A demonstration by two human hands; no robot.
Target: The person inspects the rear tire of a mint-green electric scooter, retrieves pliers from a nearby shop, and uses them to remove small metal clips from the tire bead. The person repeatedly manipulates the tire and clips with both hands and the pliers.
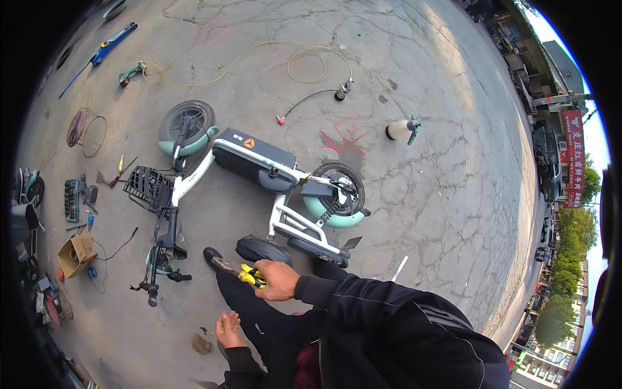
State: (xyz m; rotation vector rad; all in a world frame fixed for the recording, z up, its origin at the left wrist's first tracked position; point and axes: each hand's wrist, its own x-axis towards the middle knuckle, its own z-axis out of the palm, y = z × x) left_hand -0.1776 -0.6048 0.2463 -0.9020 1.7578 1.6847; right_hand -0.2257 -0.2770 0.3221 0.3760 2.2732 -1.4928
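Observation:
Yellow-and-black handled pliers (251,276) are gripped in my right hand (278,281), their metal jaws pointing left over my dark trouser leg, near my black shoe (210,257). My left hand (228,329) hangs lower, beside my leg, with its fingers loosely curled and apart and nothing visible in it. Just beyond my hands, a white and mint-green electric scooter (194,180) lies on its side on the ground. Its rear wheel (340,188) and green fender face right. The black seat (259,248) or a similar dark padded part is close to my right hand.
Left of the scooter are its black basket (144,188), a socket set (72,200), a screwdriver (121,161) and a cardboard box (76,254). Farther off are a spray bottle (402,129), an air hose (240,58), a drill (131,74) and a blue floor jack (111,45). A stone (201,344) lies near my left hand.

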